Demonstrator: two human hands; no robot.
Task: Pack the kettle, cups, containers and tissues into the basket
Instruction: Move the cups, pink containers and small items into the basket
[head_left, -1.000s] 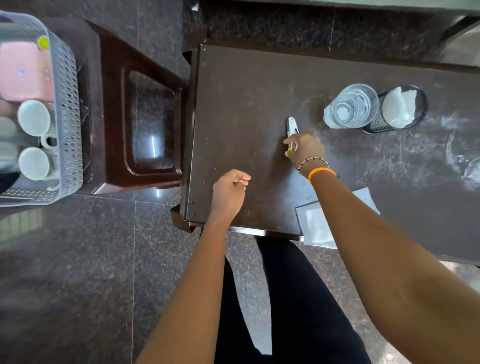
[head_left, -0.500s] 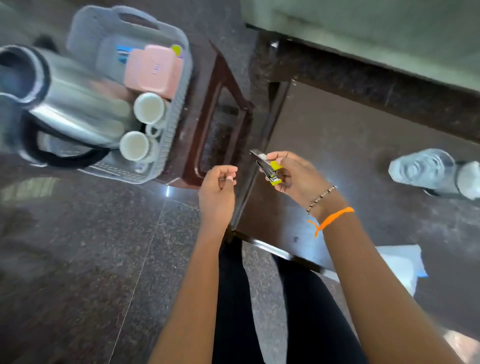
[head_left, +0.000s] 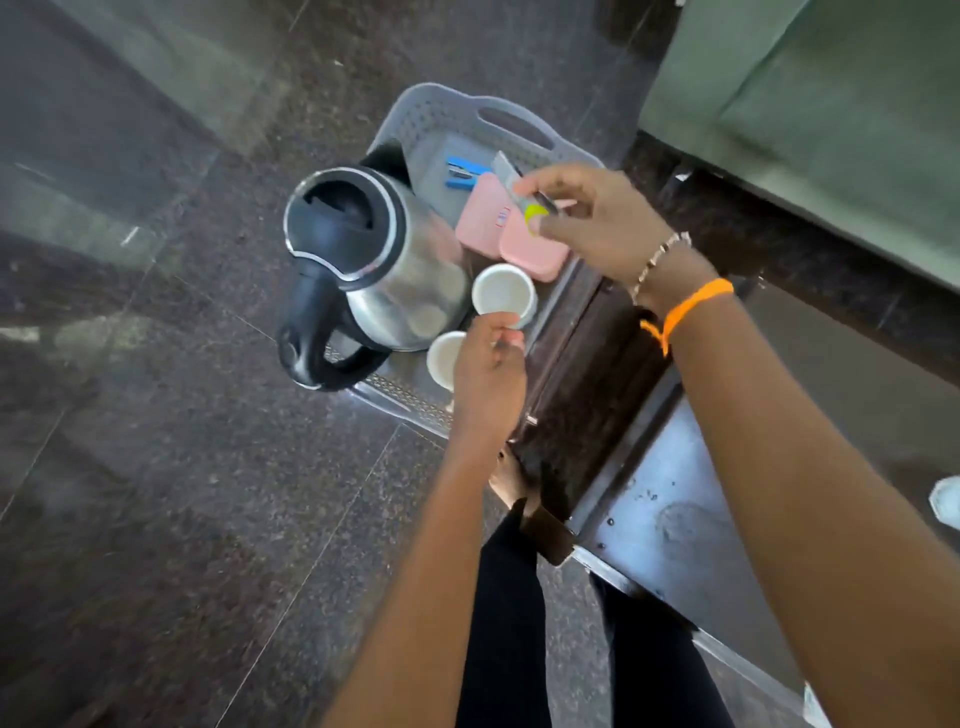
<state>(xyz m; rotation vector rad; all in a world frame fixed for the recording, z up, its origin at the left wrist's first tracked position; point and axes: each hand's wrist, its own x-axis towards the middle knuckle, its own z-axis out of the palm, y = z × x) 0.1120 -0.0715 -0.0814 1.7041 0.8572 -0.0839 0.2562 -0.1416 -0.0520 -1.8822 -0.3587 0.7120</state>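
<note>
Dark speckled granite floor (head_left: 182, 467) spread under everything, and a grey perforated basket (head_left: 457, 111) sat on a dark wooden stool (head_left: 587, 384) just beside the worktop (head_left: 691, 499). Inside the basket stood a steel kettle (head_left: 395, 270) with a black lid and handle, taking up the left part. To its right lay a pink container (head_left: 511, 241), and nearer the person two white cups (head_left: 503, 288) stood side by side, close against the kettle. A blue stapler (head_left: 462, 174) lay toward the far end of the basket.

The person's right hand (head_left: 597, 223) hung over the pink container, its fingers (head_left: 540, 182) pinching a small silver stapler with a yellow-green tip (head_left: 530, 205). The left hand (head_left: 488, 374) was over the near edge of the basket, covering part of one cup; its fingers were curled in, but I could not tell whether they had hold of anything. An orange band and a beaded bracelet circled the right wrist. A pale green sofa (head_left: 831, 114) stood beyond the worktop.
</note>
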